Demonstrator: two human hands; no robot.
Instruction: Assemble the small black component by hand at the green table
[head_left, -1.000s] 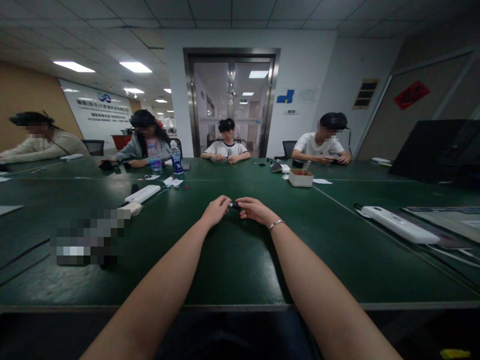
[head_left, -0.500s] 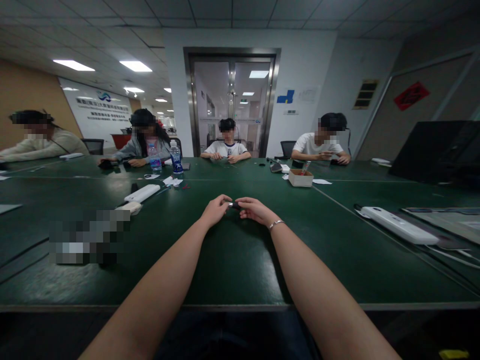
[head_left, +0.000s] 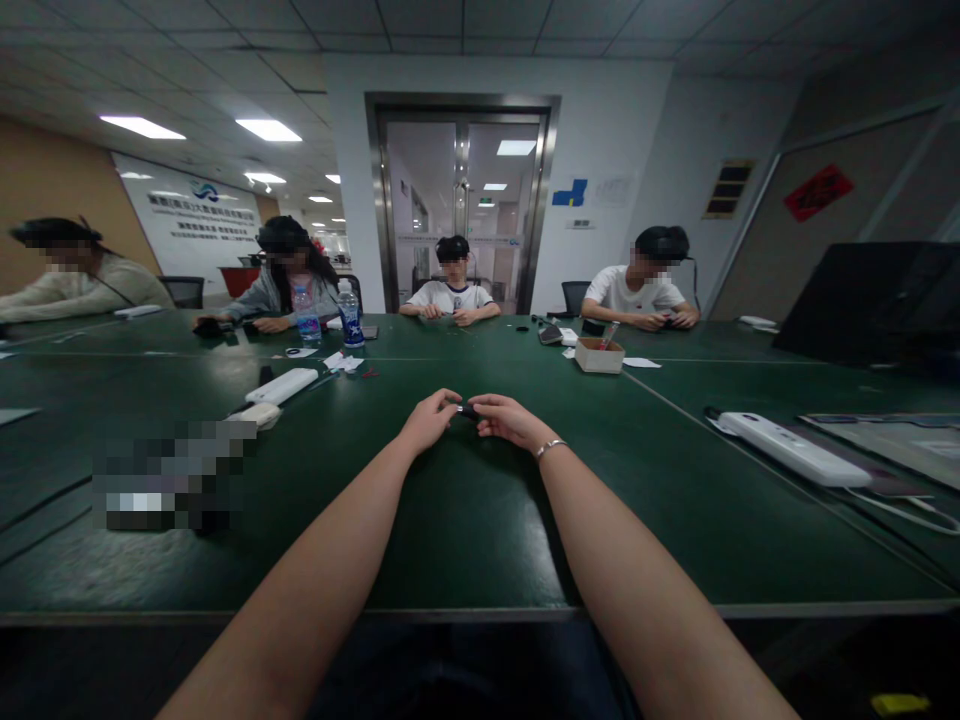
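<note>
A dark green table bears power strips, bottles and a box.

My forearms are bare to the lower frame edge, with no sleeves in view. My right hand carries a thin silver bracelet at the wrist. My left hand wears nothing.

No text is legible (wall sign blurred).

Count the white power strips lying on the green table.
2. One white power strip lies to the left of the hands, beyond the blurred patch. The other power strip lies to the right, near the table's edge. More may sit hidden behind clutter farther away.
</note>
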